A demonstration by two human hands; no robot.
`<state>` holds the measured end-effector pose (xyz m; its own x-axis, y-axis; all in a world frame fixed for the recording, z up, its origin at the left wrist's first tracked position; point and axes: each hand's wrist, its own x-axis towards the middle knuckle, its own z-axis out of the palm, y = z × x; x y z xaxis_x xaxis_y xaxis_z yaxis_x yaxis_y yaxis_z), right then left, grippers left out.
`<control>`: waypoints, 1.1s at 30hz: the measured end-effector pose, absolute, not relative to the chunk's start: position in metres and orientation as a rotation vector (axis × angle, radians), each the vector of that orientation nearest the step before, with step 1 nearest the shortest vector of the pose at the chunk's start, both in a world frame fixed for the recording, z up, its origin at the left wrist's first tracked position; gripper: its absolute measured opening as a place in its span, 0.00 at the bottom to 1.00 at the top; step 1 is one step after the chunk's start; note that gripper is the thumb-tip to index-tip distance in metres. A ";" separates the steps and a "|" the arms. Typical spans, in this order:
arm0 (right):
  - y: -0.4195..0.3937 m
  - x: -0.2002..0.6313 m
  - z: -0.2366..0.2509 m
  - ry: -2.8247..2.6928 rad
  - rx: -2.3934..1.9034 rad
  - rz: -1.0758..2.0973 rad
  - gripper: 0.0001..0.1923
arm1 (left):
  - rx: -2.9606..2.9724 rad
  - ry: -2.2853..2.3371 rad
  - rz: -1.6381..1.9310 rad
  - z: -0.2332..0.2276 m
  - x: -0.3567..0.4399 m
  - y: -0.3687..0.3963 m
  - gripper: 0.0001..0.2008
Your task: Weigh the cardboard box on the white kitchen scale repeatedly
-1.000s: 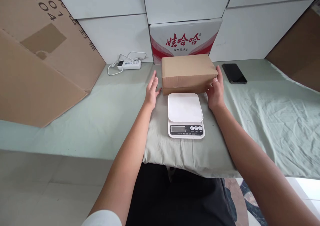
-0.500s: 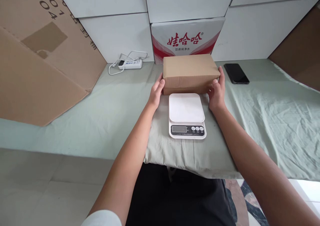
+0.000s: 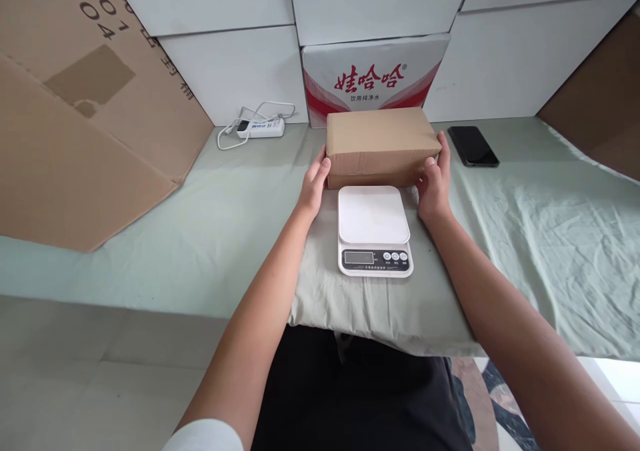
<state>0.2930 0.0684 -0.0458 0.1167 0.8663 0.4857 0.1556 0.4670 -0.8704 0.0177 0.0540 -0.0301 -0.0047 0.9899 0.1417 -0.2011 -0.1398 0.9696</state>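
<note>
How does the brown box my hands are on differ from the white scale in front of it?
The brown box is plain cardboard, taller and wider; the white scale is flat, glossy, with a display and buttons. The left hand and right hand grip the box's ends; the scale is untouched. Both rest on the green sheet.

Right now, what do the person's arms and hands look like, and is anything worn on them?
Both forearms are bare. The left hand and right hand show no gloves; no rings or watch are visible. A white sleeve edge shows on the left upper arm.
</note>
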 end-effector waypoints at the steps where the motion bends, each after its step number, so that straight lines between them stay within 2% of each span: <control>1: 0.070 0.294 -0.048 -1.353 -0.991 0.678 0.52 | 1.181 0.979 1.399 -0.031 0.018 0.055 0.36; 6: 0.084 0.301 -0.063 -1.285 -0.997 0.698 0.56 | 1.220 0.955 1.416 -0.037 0.015 0.060 0.41; 12: 0.096 0.311 -0.078 -1.357 -0.979 0.624 0.53 | 1.273 1.004 1.382 -0.043 0.008 0.066 0.51; 33: 0.094 0.310 -0.078 -1.352 -0.983 0.604 0.51 | 1.291 1.004 1.400 -0.054 0.004 0.074 0.49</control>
